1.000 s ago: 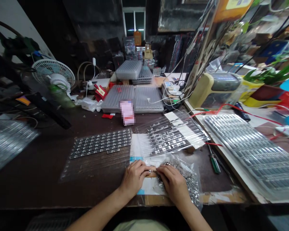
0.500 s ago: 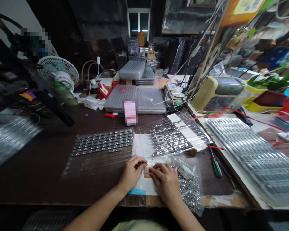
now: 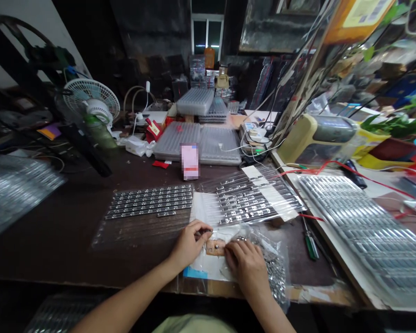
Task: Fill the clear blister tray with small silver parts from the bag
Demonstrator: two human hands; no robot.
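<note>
My left hand [image 3: 189, 244] pinches a small metal part at its fingertips, just left of a small brown block [image 3: 215, 247] on the white sheet [image 3: 208, 266]. My right hand [image 3: 247, 266] rests curled against the block's right end, over a clear bag of small metal parts [image 3: 275, 273]. A clear tray with rows of metal parts [image 3: 149, 206] lies to the left of the hands. A second tray of parts [image 3: 251, 196] lies just beyond them.
A screwdriver [image 3: 310, 240] lies right of the bag. A long stack of clear trays [image 3: 360, 222] fills the right side. Grey lidded boxes [image 3: 201, 143], a white fan [image 3: 92, 101], cables and a beige machine [image 3: 315, 134] crowd the back. The table edge [image 3: 90, 280] runs near me.
My view has shifted slightly, so everything sits a little further right. My left hand has drawn slightly away from my right, with a small metal part at its fingertips.
</note>
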